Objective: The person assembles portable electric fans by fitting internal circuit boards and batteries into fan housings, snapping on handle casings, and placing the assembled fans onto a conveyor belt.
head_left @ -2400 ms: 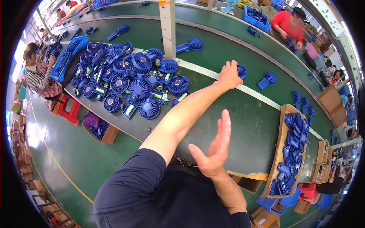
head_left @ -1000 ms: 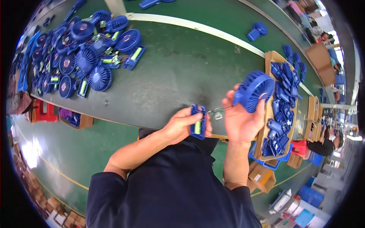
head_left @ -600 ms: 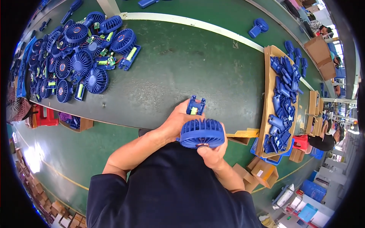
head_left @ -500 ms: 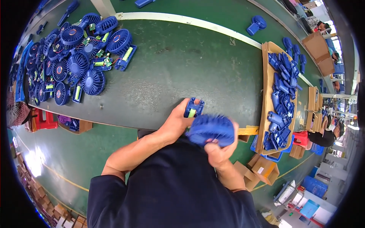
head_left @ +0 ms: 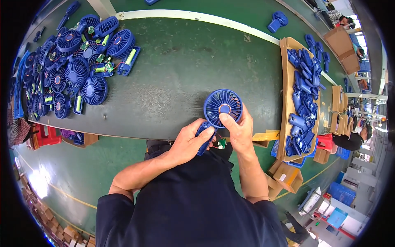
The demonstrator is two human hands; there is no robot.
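Note:
Between my two hands is a blue handheld fan [head_left: 222, 108], held over the near edge of the bench with its round grille facing up. My left hand [head_left: 190, 142] is closed round the fan's handle [head_left: 205, 139], thumb lying along it. At the head's right side my right hand [head_left: 240, 132] grips the rim, its thumb on the grille close to the centre. A small green circuit board [head_left: 222, 143] dangles on thin wires beside the handle, below the head. The underside of the handle is hidden by my left fingers.
A heap of blue fans [head_left: 68, 70] with exposed green cells and boards covers the bench's left end. At right stands a cardboard tray [head_left: 286, 103] of blue handle shells [head_left: 303, 94]. One fan [head_left: 277, 21] lies beyond the white rail [head_left: 197, 17]. Cardboard boxes [head_left: 286, 176] sit below right.
The fan has turned from a blurred, tilted pose to grille up, its head farther from my body. My left hand has gone from upright to lying over the handle. The dangling board has come into sight.

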